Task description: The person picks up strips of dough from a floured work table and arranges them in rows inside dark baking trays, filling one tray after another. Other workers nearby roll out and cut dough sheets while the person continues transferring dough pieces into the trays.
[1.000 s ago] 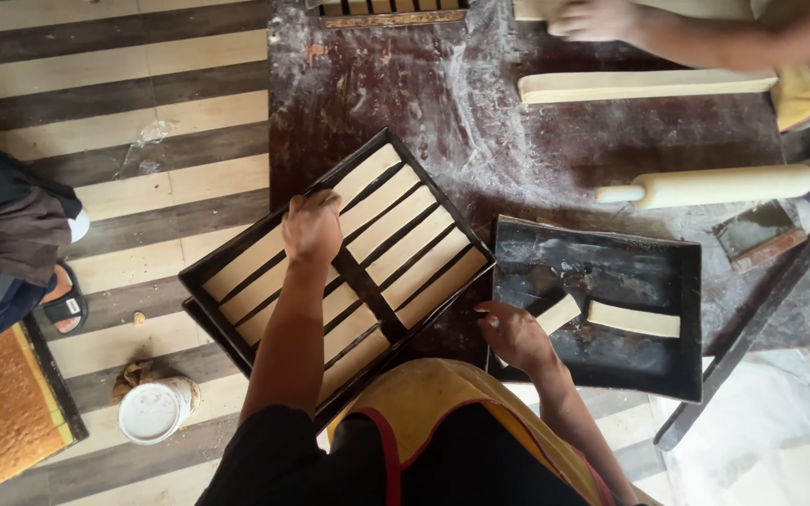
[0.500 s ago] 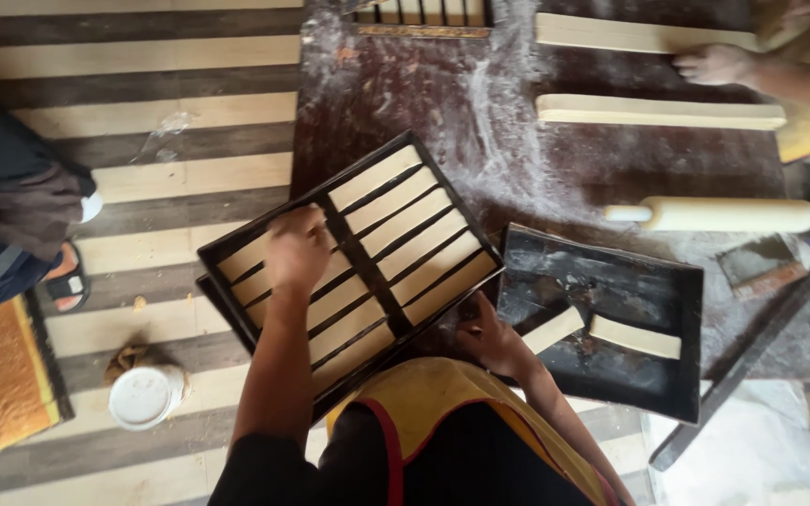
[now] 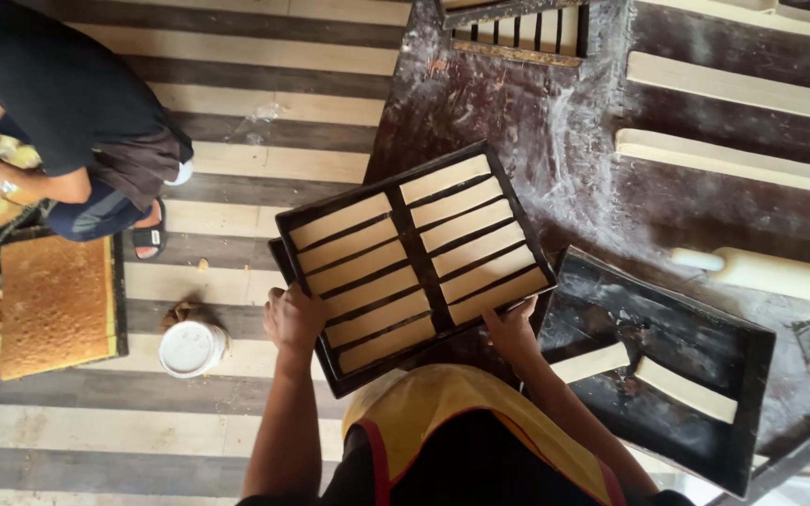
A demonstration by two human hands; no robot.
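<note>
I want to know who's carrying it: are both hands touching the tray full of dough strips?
Touching. The head view shows the left hand and right hand gripping the full tray's near edge.

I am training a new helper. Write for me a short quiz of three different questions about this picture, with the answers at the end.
1. True or false: both of the person's hands grip the tray full of dough strips.
2. How many dough strips lie in the other dark tray, to the person's right?
A) two B) six C) none
3. What long pale tool lies on the table beyond that tray?

Key
1. True: the left hand and the right hand grip the near edge of the full tray.
2. A: the second tray holds two dough strips.
3. A rolling pin.
</note>
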